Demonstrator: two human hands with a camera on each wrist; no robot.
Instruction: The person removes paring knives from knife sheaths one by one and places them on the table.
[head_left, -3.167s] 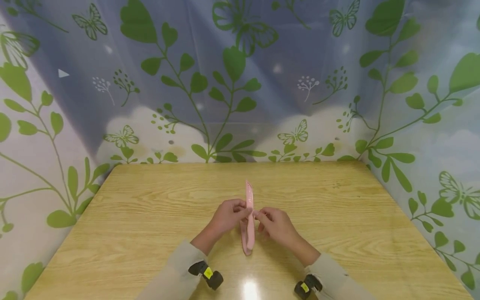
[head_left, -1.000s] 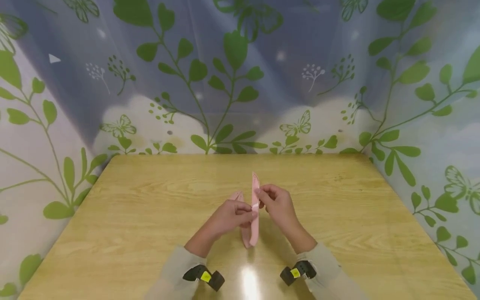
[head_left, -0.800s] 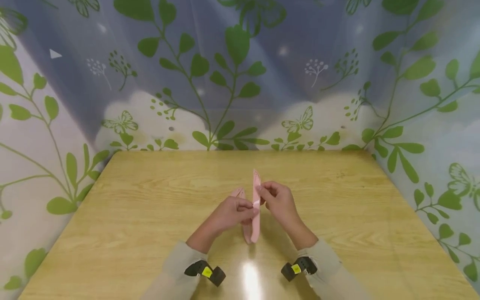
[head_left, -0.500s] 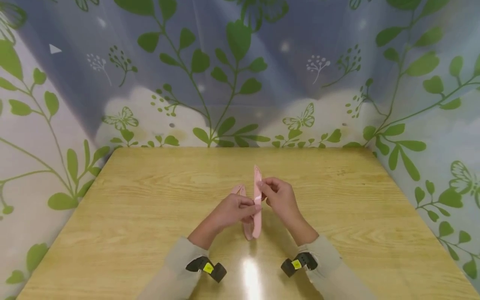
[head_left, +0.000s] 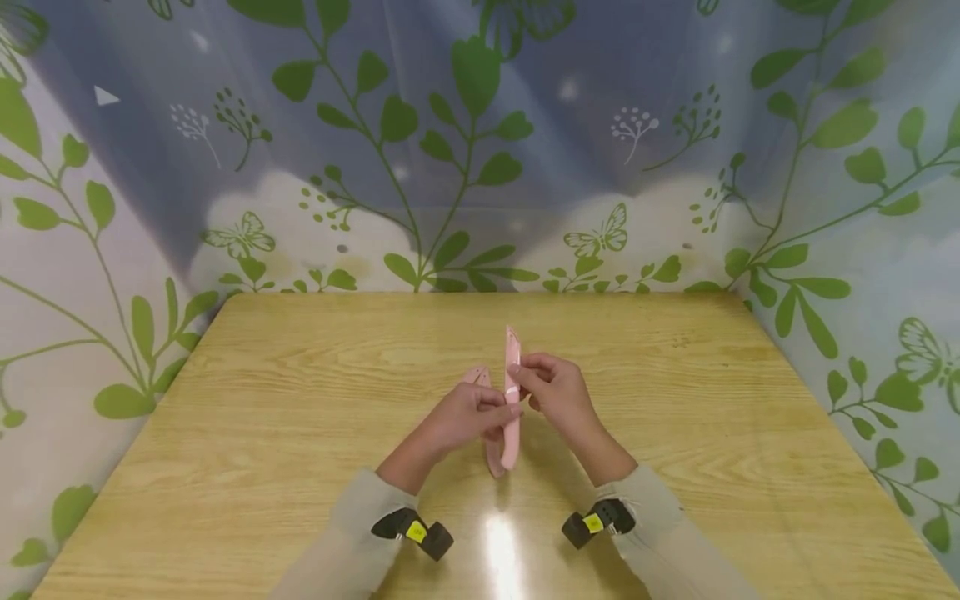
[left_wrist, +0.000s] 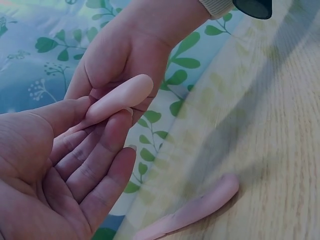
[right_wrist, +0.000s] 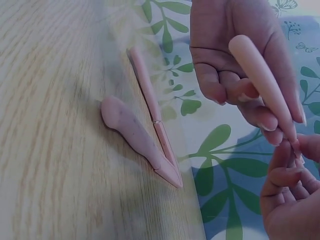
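Observation:
A pink knife (head_left: 511, 433), its blade end (head_left: 512, 343) pointing away from the person, is held over the table between both hands. My left hand (head_left: 461, 417) pinches it near the middle, thumb on its side, with the smooth rounded handle (right_wrist: 260, 72) sticking out toward the person. Farther up, the thumb and fingers of my right hand (head_left: 558, 387) pinch the blade end. A pale band crosses the knife between the two grips. Two more pink knife-shaped pieces, one thicker (right_wrist: 130, 129) and one thinner (right_wrist: 145, 87), lie on the table, their tips together; my left hand partly covers them in the head view.
The wooden table (head_left: 337, 367) runs back to a hanging cloth (head_left: 555, 167) printed with leaves and butterflies. Cloth also hangs along both sides. Black wrist cameras (head_left: 431, 540) are strapped over the sleeves.
Since the earliest frame my right hand has shifted farther up the knife, toward the tip. The pale band and the tips of the pieces to the left have come into sight.

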